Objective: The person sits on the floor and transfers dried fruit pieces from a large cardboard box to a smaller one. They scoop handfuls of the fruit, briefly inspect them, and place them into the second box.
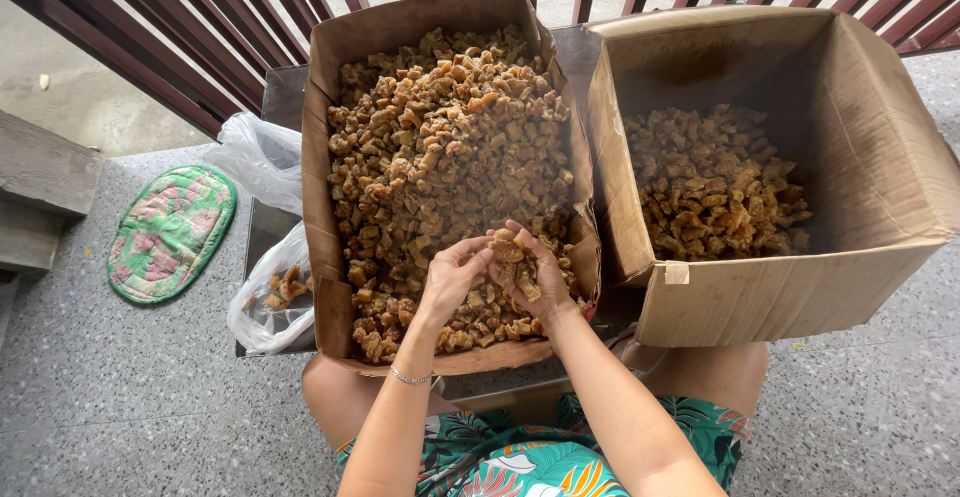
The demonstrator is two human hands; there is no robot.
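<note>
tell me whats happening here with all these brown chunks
A seated person is working over a cardboard box heaped with brown crispy chunks. The right hand is cupped and holds several chunks, while the left hand touches them with its fingertips. A second cardboard box to the right is partly filled with similar chunks. To the left, a clear plastic bag holds a few pieces, and a green floral mat lies on the speckled floor.
</note>
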